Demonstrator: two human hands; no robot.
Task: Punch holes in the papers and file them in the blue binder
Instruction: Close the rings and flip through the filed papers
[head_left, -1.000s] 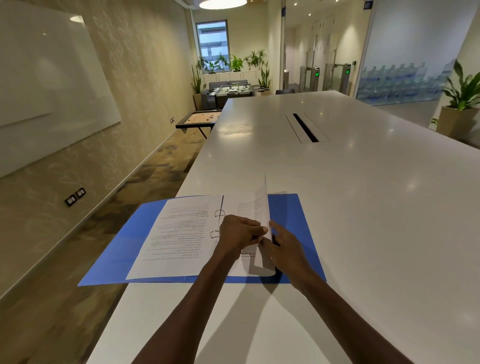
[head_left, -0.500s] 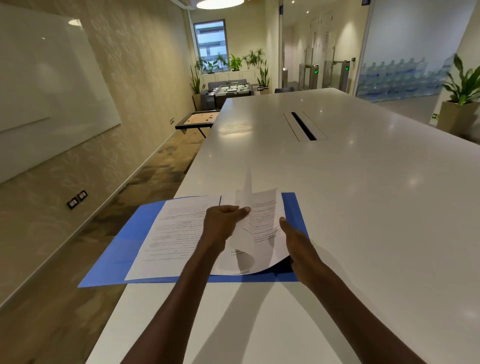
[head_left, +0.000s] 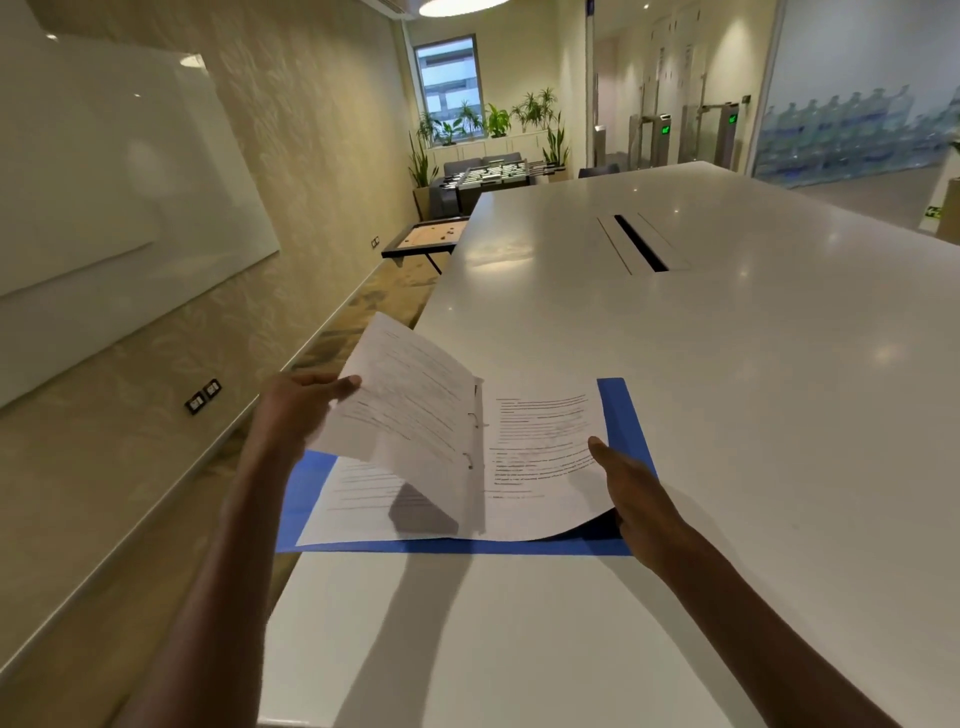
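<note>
Left hand (head_left: 296, 415) pinches lifted sheet (head_left: 405, 410); right hand (head_left: 631, 493) grips right page (head_left: 540, 457) — print illegible.

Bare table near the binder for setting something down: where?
Free: the table right of the blue binder, the stretch between binder and cable slot, and the near strip between the forearms. Crowded: the binder itself, under papers, left hand and right hand.

left hand (head_left: 296, 415): grips lifted sheet (head_left: 405, 410) | right hand (head_left: 634, 488): holds right page (head_left: 540, 457) edge | blue binder (head_left: 615, 402): open on table (head_left: 701, 364)
</note>
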